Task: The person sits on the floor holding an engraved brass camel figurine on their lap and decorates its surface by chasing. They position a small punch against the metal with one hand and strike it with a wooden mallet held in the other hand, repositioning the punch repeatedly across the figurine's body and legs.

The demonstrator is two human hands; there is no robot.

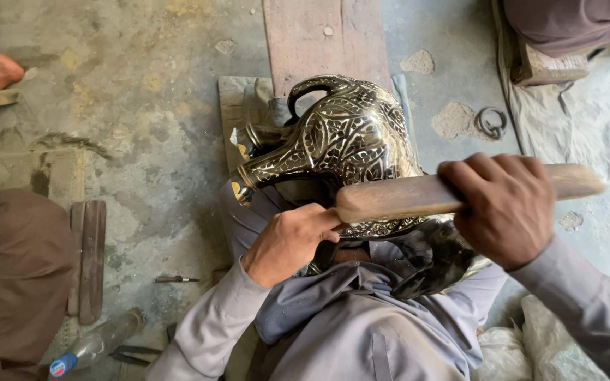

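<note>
Two hands are busy on one big metal jug (351, 137), a dark, glossy thing covered in silvery leaf and vine patterns, lying on its side across the person's lap at the middle of the view. Right hand (506, 208) is clenched round a wooden mallet (397, 197), its blunt end resting just above the left hand (291, 240), which is closed against the jug's underside; whether it pinches a small tool can't be made out. Most of the visible surface looks already patterned, so the job seems far along. Bare, dusty concrete floor (150, 127) all round, a wooden plank (326, 35) at 12 o'clock, a metal ring (491, 123) at 2, a plastic bottle (97, 346) at 8.
</note>
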